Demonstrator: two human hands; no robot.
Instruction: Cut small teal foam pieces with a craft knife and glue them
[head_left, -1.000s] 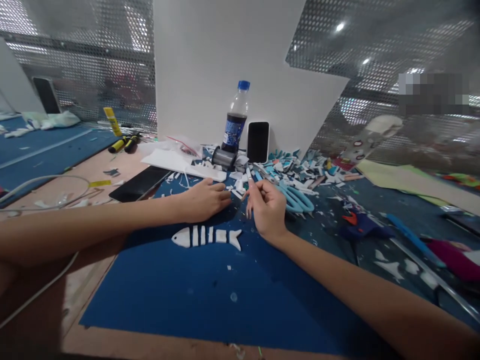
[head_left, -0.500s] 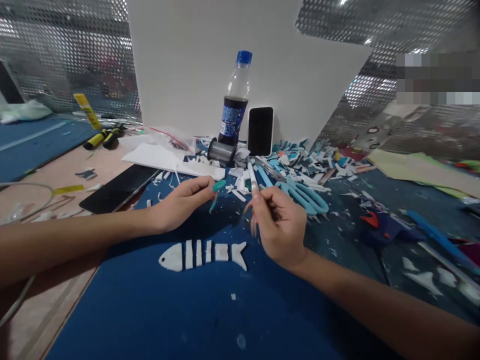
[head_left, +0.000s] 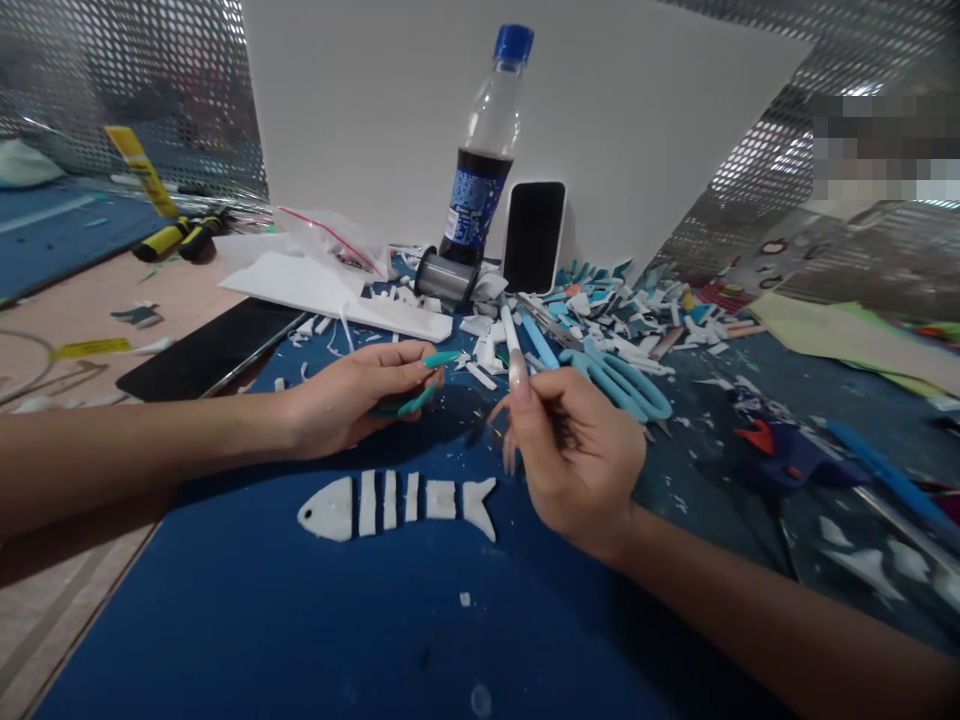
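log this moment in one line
left hand: over blue mat, grip unclear | right hand: curled, grip unclear | white fish pieces: spaced row, on mat

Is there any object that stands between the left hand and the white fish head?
Nothing visible stands between the left hand and the white fish head; only blue mat shows between them in this view.

Here are one left hand (head_left: 356, 400) and one right hand (head_left: 581, 455), six fish pieces (head_left: 390, 500), two phones (head_left: 534, 240) (head_left: 214, 348), two yellow-black handles (head_left: 162, 240) (head_left: 201, 236), one bottle (head_left: 481, 165), one spool (head_left: 448, 279), one yellow tube (head_left: 142, 170), one red-striped bag (head_left: 337, 237), and scraps (head_left: 626, 325) too jumbled to count.
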